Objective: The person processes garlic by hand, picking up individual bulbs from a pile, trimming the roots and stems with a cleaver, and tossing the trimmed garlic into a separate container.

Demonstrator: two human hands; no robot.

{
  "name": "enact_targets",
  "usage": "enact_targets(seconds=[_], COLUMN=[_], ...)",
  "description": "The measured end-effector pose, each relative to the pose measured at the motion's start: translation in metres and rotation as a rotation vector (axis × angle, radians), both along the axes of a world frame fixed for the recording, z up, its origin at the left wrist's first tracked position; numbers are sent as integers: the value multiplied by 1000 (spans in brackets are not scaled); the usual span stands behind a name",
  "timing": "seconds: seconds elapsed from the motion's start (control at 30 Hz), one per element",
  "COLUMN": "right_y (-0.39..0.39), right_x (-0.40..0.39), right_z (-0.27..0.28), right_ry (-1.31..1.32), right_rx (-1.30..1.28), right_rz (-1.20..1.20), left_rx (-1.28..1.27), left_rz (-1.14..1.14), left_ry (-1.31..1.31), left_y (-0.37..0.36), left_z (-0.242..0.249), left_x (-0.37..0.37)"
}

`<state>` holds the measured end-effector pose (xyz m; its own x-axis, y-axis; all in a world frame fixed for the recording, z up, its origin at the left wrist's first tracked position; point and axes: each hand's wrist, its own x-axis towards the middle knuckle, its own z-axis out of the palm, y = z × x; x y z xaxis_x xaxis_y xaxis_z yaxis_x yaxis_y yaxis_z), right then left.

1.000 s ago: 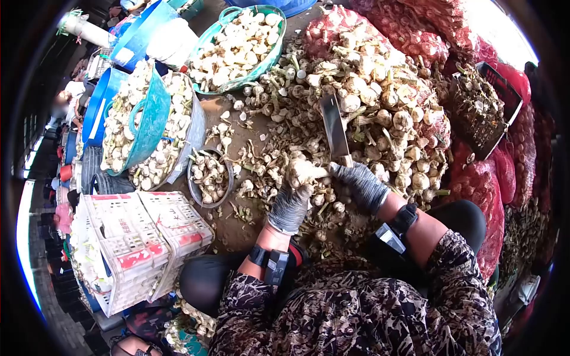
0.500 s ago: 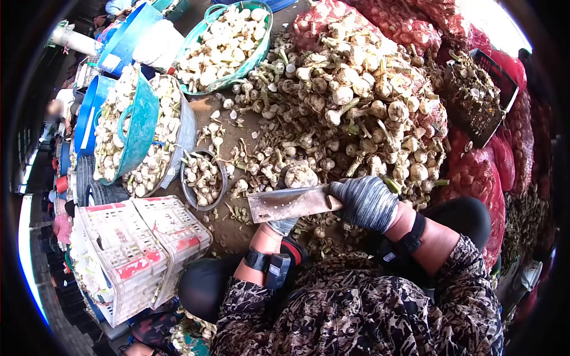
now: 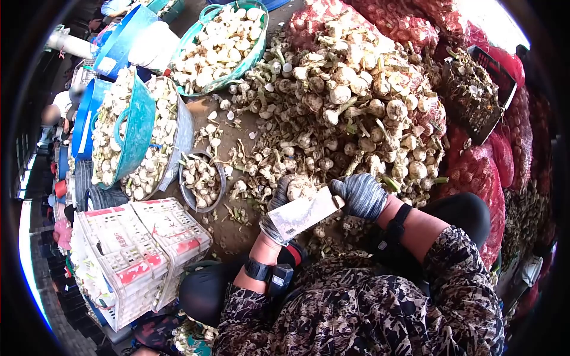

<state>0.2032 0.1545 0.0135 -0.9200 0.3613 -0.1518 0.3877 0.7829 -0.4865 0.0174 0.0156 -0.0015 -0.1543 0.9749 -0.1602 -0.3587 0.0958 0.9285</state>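
Note:
My right hand (image 3: pixel 363 197), in a grey knitted glove, grips the handle of a broad cleaver (image 3: pixel 301 215). The blade slants down to the left, its flat face bright, and overlaps part of my left hand. My left hand (image 3: pixel 276 199), gloved too, is wrapped round a garlic bulb (image 3: pixel 301 188) just above the blade. Beyond both hands rises a large heap of garlic bulbs with stems (image 3: pixel 356 89). Loose bulbs and trimmings lie on the floor around my hands.
A small round bowl of garlic (image 3: pixel 202 181) stands left of my hands. Farther left are teal tubs (image 3: pixel 135 127) of bulbs and a white crate (image 3: pixel 139 249). Red net sacks (image 3: pixel 475 178) and a black crate (image 3: pixel 493 89) are at the right. A person (image 3: pixel 62 105) is at the far left.
The cleaver has tilted, its blade end now lower and its flat face brighter. More of my left hand and the bulb shows. My right hand has shifted slightly left.

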Motion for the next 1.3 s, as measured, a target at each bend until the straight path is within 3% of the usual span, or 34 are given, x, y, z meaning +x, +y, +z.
enact_targets(seconds=[0.07,0.13,0.2,0.3,0.4,0.43,0.47,0.53,0.6,0.63,0.67,0.7,0.73,0.83,0.93,1.0,1.03,1.07,1.1,1.13,1.2,1.3], right_y=[9,37,47,30,12,12,14,13,14,16,16,15,16,21,28,32,33,32,32,33,32,31], right_x=[1,6,19,-1,-13,-14,-12,-7,-4,-5,-3,-2,-1,2,0,0,1,2,3,1,-2,-2], right_z=[-32,-46,-45,-27,17,17,13,3,3,3,3,6,9,-9,8,16,10,4,2,0,0,-1], right_ry=[51,-227,-41,60,-2,0,1,136,131,138,133,138,138,332,362,209,197,218,197,181,181,152], right_rx=[16,-102,-101,-179,-181,-218,-257,-367,-375,-371,-374,-377,-384,-400,-505,-512,-499,-444,-440,-436,-421,-409], right_rz=[12,-519,-449,-476,-454,-484,-512,-560,-532,-527,-524,-553,-583,-619,-640,-671,-664,-652,-638,-622,-616,-585], left_rx=[8,90,234,-99,-418,-341,-412,-578,-243,-192,24,156,177,256,-17,-101,-326,-460,-532,-659,-924,-1138], left_rz=[11,-6,-1,170,249,307,427,464,401,454,564,709,711,479,287,232,146,65,93,-3,45,-39], left_ry=[137,516,994,380,34,-49,-297,-448,-573,-578,-669,-510,-496,-227,137,366,764,899,896,1114,1425,1366], left_y=[-6,-12,-16,-9,-7,-1,9,33,77,104,136,152,171,188,175,143,125,108,88,77,65,71], left_z=[17,52,68,44,-27,-36,-35,-25,-15,17,46,72,88,86,19,-71,-100,-128,-136,-129,-145,-138], left_x=[2,2,-3,-5,-22,-24,-21,-42,-88,-107,-125,-137,-153,-181,-180,-157,-139,-119,-98,-89,-77,-75])
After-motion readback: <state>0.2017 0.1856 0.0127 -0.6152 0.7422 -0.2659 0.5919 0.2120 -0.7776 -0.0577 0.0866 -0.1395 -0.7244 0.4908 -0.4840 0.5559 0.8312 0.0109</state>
